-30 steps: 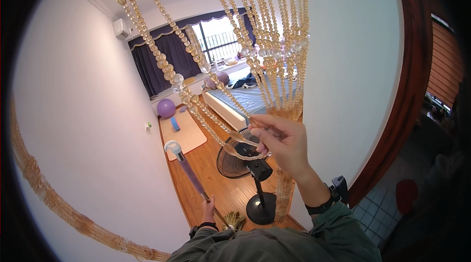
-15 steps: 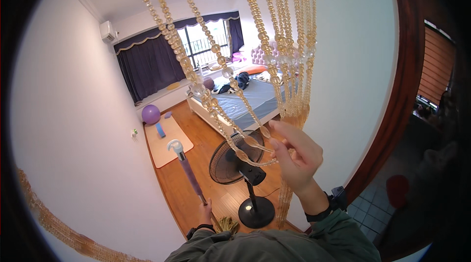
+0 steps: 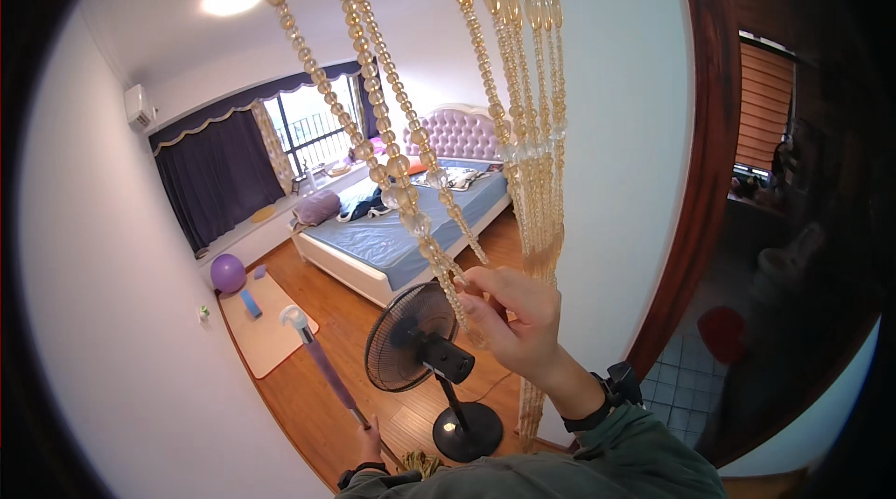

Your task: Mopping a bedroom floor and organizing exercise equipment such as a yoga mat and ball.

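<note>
Gold bead-curtain strands (image 3: 378, 168) hang in front of me, with long oval beads at the top. My right hand (image 3: 523, 312) is closed in a pinch around the lower part of a few of them. Just right of these, more strands are gathered in a tight bundle (image 3: 537, 182), partly behind my wrist. Low in the view, my left hand (image 3: 371, 445) grips a mop (image 3: 329, 373) by its pole. The pole has a purple sleeve and a white hooked end, and leans up to the left. Yellowish mop strands show near my left wrist; the rest is hidden.
A black standing fan (image 3: 446, 359) stands on the wooden floor beyond my hands. Behind it is a bed (image 3: 392, 238). A mat (image 3: 271, 336) and purple ball (image 3: 228, 273) lie along the left wall. A dark red door frame (image 3: 700, 126) rises at right.
My right hand has moved left, away from the bundle; the pinched strands, looped sideways before, now hang straighter. My view has shifted, so the room sits further left and lower. The mop stays gripped.
</note>
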The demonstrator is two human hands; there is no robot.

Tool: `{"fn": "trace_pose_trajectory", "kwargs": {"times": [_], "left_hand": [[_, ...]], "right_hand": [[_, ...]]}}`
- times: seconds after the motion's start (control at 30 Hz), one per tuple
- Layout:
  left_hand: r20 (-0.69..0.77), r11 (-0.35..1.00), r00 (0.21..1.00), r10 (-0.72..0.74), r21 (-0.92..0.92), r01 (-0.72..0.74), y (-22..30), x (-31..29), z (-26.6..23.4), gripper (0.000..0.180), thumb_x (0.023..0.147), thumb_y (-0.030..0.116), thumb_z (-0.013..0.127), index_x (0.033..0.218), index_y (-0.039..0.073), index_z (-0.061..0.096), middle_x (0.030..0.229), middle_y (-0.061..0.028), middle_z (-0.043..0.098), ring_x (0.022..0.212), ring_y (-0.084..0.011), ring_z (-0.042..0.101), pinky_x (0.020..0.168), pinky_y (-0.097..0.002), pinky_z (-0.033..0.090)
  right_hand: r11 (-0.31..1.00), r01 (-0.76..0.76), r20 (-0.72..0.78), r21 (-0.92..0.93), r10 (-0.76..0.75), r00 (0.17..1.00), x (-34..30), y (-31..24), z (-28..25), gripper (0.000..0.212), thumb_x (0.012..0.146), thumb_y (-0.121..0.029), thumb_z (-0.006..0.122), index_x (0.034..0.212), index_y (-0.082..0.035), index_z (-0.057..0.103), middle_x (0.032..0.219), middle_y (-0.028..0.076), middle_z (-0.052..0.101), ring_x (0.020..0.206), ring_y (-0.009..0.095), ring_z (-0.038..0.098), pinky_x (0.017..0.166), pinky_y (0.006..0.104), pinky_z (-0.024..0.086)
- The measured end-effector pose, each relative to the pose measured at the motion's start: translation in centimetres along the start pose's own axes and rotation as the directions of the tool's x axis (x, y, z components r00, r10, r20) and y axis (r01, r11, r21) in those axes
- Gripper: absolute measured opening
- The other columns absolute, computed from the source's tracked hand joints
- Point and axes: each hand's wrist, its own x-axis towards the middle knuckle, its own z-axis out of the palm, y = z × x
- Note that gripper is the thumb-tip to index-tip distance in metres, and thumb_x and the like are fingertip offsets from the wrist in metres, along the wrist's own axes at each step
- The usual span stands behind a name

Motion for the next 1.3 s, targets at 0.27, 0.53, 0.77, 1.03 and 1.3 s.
{"fn": "trace_pose_trajectory", "kwargs": {"times": [0.27,0.53,0.77,1.03,1.3], "left_hand": [[0.050,0.998,0.997,-0.063,0.021,0.062,-0.1,2.0,-0.9,0.041,0.088,0.036,0.071,0.081,-0.003,0.060,0.064,-0.0074,0.057,0.058,-0.0179,0.055,0.055,-0.0368,0.044],[0.038,0.992,0.991,-0.125,-0.008,0.125,-1.5,3.7,-2.2,0.038,0.087,0.032,0.073,0.078,-0.001,0.057,0.071,-0.0089,0.063,0.069,-0.0197,0.065,0.062,-0.0334,0.050],[0.076,0.996,0.994,-0.080,-0.041,0.083,-1.7,4.8,-3.8,0.039,0.088,0.033,0.071,0.077,-0.001,0.056,0.072,-0.0100,0.063,0.070,-0.0187,0.065,0.063,-0.0341,0.050],[0.092,0.999,0.994,-0.054,0.013,0.053,-5.7,5.4,-4.7,0.045,0.085,0.037,0.072,0.085,-0.008,0.070,0.077,-0.0134,0.071,0.070,-0.0204,0.067,0.066,-0.0356,0.051],[0.099,0.999,0.994,-0.043,-0.001,0.043,-3.4,2.7,-6.3,0.039,0.086,0.036,0.072,0.073,0.001,0.063,0.065,-0.0052,0.059,0.063,-0.0158,0.056,0.061,-0.0329,0.046]], "right_hand": [[0.994,-0.055,-0.104,0.092,0.065,0.992,-0.7,0.3,0.2,0.027,0.083,-0.003,0.071,0.109,0.003,0.068,0.095,0.015,0.071,0.056,0.012,0.057,0.048,0.0244,0.043],[0.331,0.020,-0.231,0.943,0.613,0.755,-5.4,2.1,-2.2,0.045,0.105,-0.034,0.039,0.134,-0.003,0.053,0.129,0.019,0.060,0.061,0.019,0.060,0.055,0.0262,0.048],[0.085,0.072,-0.111,0.994,0.721,0.684,-7.2,1.7,-2.3,0.045,0.106,-0.033,0.033,0.137,-0.005,0.049,0.132,0.017,0.059,0.067,0.020,0.060,0.061,0.0298,0.047],[0.252,-0.262,0.302,0.932,-0.135,0.944,-9.3,1.5,-0.1,0.013,0.082,-0.008,0.075,0.086,0.004,0.070,0.068,0.012,0.066,0.055,0.019,0.063,0.047,0.0294,0.043],[0.688,-0.591,0.664,0.423,0.208,0.718,-13.0,3.1,13.1,0.004,0.082,-0.004,0.073,0.084,-0.001,0.070,0.069,0.005,0.063,0.060,0.014,0.056,0.055,0.0240,0.042]]}}
